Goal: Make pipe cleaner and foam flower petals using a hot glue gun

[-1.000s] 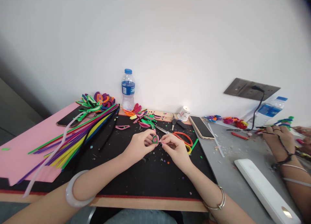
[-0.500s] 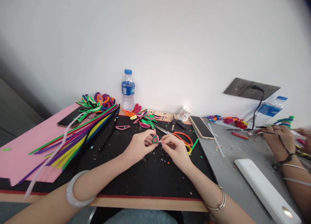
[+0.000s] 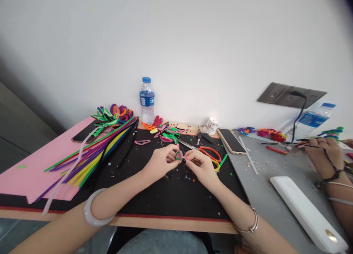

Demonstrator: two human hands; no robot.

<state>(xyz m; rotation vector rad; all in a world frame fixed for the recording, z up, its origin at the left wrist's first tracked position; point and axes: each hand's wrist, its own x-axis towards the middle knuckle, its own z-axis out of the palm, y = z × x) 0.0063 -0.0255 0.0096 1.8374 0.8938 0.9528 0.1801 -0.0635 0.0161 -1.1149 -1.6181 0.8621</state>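
My left hand [image 3: 162, 161] and my right hand [image 3: 200, 165] meet over the black mat [image 3: 154, 195]. Between their fingertips they pinch a small coiled pipe-cleaner piece [image 3: 178, 156], green outside and pink inside. A short dark end sticks out by my right fingertips. Red-handled scissors [image 3: 207, 153] lie just behind my right hand. Folded pink and green pipe-cleaner shapes [image 3: 167, 135] lie a little beyond my hands.
A bundle of long coloured pipe cleaners [image 3: 99, 149] lies at the left over pink foam sheet [image 3: 35, 165]. A water bottle [image 3: 147, 100], a phone [image 3: 231, 140] and a white bar [image 3: 306, 211] are around. Another person's hand [image 3: 325, 156] works at the right.
The view has shifted slightly, so everything sits a little higher and to the right. Both hands keep pinching the small coil, with only slight finger movement.
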